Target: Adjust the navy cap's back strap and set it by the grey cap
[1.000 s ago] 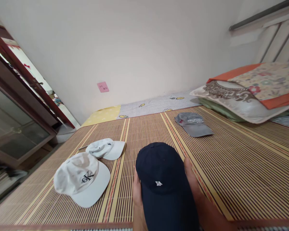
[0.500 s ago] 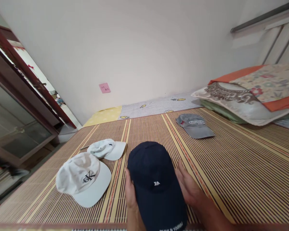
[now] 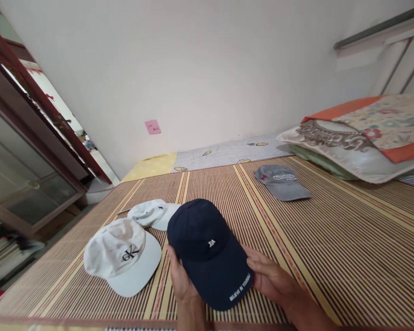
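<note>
A navy cap point(image 3: 200, 234) with a small white emblem and white lettering along its brim is held between both hands, brim tilted toward the lower right. My left hand point(image 3: 182, 278) grips its left edge, fingers partly hidden beneath. My right hand point(image 3: 271, 276) pinches the right side of the brim with the thumb on top. To the left lie a white cap point(image 3: 113, 248) with black letters and, behind it, a smaller white cap point(image 3: 146, 212), whose brim meets the navy cap in view. A grey cap point(image 3: 283, 181) rests farther back at the right.
A striped bamboo mat point(image 3: 331, 239) covers the bed. Pillows point(image 3: 352, 147) are stacked at the back right against the wall. A pink note point(image 3: 152, 127) is on the wall, and a glass-fronted cabinet point(image 3: 31, 197) stands at the left.
The navy cap has shifted left and turned, its brim now angled to the lower right. My right hand has moved from the crown's side to the brim; my left hand moved slightly left.
</note>
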